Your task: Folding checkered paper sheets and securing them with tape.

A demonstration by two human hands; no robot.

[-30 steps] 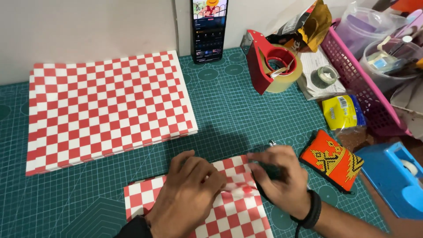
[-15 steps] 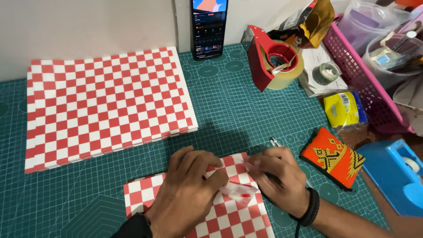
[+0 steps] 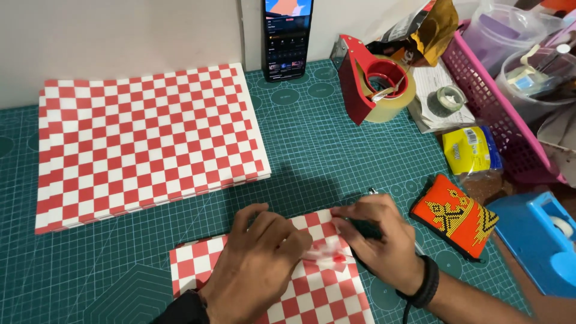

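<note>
Left hand (image 3: pixel 258 264) presses flat on the checked sheet (image 3: pixel 312 288) while right hand (image 3: pixel 378 240) pinches its small crumpled fold between them (a dark tool lies under its palm), folding begun, unfinished, paper stack (image 3: pixel 144 138) beyond untouched.

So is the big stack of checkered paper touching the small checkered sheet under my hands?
Apart. The head view shows a strip of bare green cutting mat between the big stack of checkered paper and the small checkered sheet.
</note>
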